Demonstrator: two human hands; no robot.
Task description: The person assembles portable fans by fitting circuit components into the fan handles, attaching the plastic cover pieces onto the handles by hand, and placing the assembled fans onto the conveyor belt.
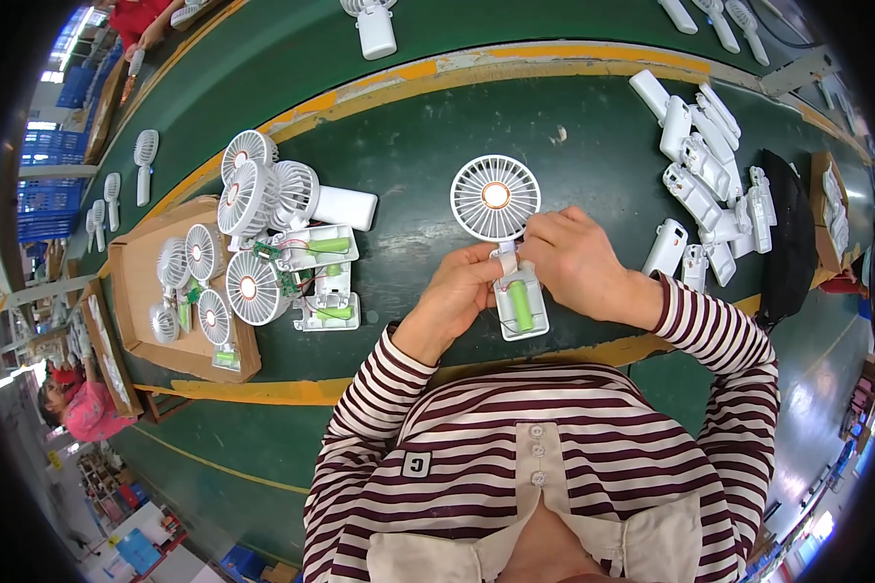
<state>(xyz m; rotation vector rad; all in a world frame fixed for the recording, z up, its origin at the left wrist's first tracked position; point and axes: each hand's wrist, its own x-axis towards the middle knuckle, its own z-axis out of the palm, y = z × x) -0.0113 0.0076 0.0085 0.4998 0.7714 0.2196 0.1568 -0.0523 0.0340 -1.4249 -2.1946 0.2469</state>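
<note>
A white handheld fan [496, 197] with an orange-ringed hub lies in front of me, its head pointing away. Its handle is opened up and shows a green battery cell [521, 307] in the white shell [535, 332]. My left hand [460, 288] grips the handle from the left, thumb on top near the neck. From the right, my right hand [577, 260] bends over the neck with fingers pinched together. Whatever those right fingertips hold is hidden beneath them.
Several fans with open handles and wires [256, 287] are piled on the left beside a cardboard tray [180, 352] of more fans. White handle shells [695, 194] lie heaped at the right, near a black cloth-like item [786, 238]. Past the yellow edge, finished-looking fans [376, 31] rest on a green belt.
</note>
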